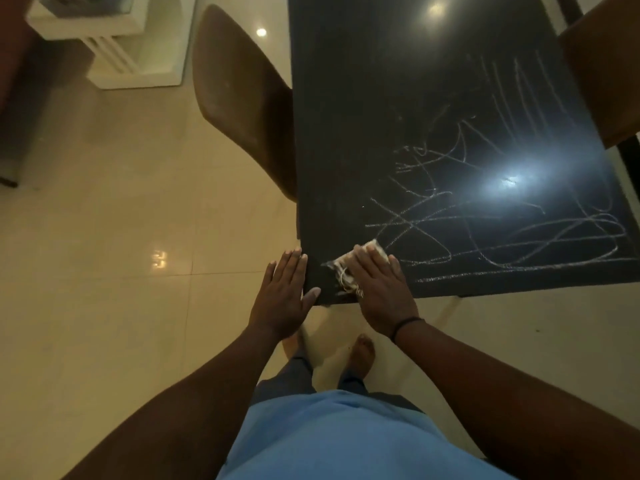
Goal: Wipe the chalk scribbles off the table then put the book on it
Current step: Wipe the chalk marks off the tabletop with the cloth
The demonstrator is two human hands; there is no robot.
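Note:
A black table (374, 98) fills the upper right, its near half covered in white chalk scribbles (502, 216). My right hand (381, 285) lies flat on a pale frayed cloth (346, 268), pressing it onto the table's near left corner. My left hand (284, 292) is open with fingers together, resting against the left edge of that corner, thumb on the tabletop. No book is in view.
A brown chair (242, 98) stands against the table's left side. Another brown chair (606, 71) sits at the far right. A white pedestal (117, 39) stands on the glossy tiled floor (104, 237) at upper left. My bare foot (362, 355) is below the table's edge.

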